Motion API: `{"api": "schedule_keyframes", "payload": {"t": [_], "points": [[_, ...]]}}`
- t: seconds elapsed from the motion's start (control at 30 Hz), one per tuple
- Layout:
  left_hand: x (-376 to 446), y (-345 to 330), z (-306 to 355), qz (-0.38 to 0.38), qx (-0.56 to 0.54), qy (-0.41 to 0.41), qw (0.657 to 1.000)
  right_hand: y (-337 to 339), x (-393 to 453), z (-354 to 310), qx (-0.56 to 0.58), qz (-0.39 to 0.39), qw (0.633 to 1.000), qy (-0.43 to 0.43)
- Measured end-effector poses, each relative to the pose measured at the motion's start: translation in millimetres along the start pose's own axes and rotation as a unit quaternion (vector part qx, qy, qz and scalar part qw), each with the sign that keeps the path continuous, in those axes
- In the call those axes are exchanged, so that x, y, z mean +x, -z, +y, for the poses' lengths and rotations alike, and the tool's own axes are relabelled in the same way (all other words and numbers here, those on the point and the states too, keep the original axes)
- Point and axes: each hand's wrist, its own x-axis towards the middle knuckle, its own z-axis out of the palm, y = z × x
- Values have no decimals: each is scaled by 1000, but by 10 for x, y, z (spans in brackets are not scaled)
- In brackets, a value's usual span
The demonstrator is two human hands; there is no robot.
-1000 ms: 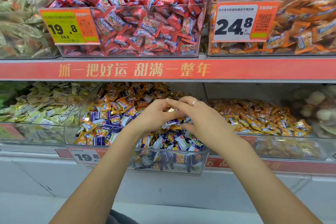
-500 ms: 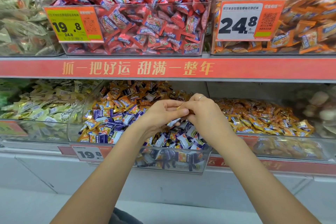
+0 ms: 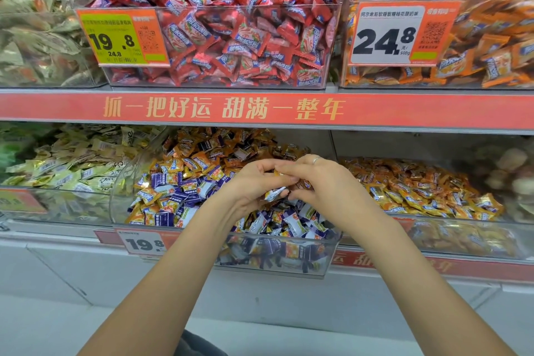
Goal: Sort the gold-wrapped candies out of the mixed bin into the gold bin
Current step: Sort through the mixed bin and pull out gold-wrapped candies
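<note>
Left hand (image 3: 254, 182) and right hand (image 3: 323, 182) meet fingertip to fingertip above the mixed bin (image 3: 277, 266). Both have their fingers curled. A gold-wrapped candy (image 3: 278, 173) shows as a small gold glint pinched where the two thumbs and forefingers come together. Which hand bears it cannot be told from this view. A purple-and-white candy (image 3: 274, 193) also lies under the left hand's lower fingers, apparently held.

Change over the last second: the hands were already together over the mixed bin, with straighter fingers. They have since closed tighter round the small piece. The pair has not travelled sideways.

Meaning for the task: this looks like a hand-to-hand transfer or a collecting of pieces, not a deposit. The gold bin (image 3: 468, 240), just right of the mixed bin on the same lower shelf, has not yet received this piece. Many gold wrappers remain among the purple ones in the mixed bin, so sorting is judged far from complete.
</note>
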Motion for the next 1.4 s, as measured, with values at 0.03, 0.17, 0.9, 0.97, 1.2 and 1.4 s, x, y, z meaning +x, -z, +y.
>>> {"api": "schedule_keyframes", "payload": {"t": [0.03,0.17,0.9,0.97,1.2,1.4], "points": [[-2,-4,3,-12,-17,7,1000,-1,-4,10,17,9,1000,5],[2,24,15,-43,12,-11,999,19,-17,40,83,54,995,-2],[-256,622,94,-75,599,-36,797,187,-131,66,62,247,965,-68],[-240,612,97,-68,616,-37,784,14,-11,-163,71,147,987,6],[-310,736,-3,-23,576,-53,816,-525,243,-216,21,-98,995,-8],[-398,776,-13,141,416,-177,881,-254,254,-189,163,49,984,-55]]}}
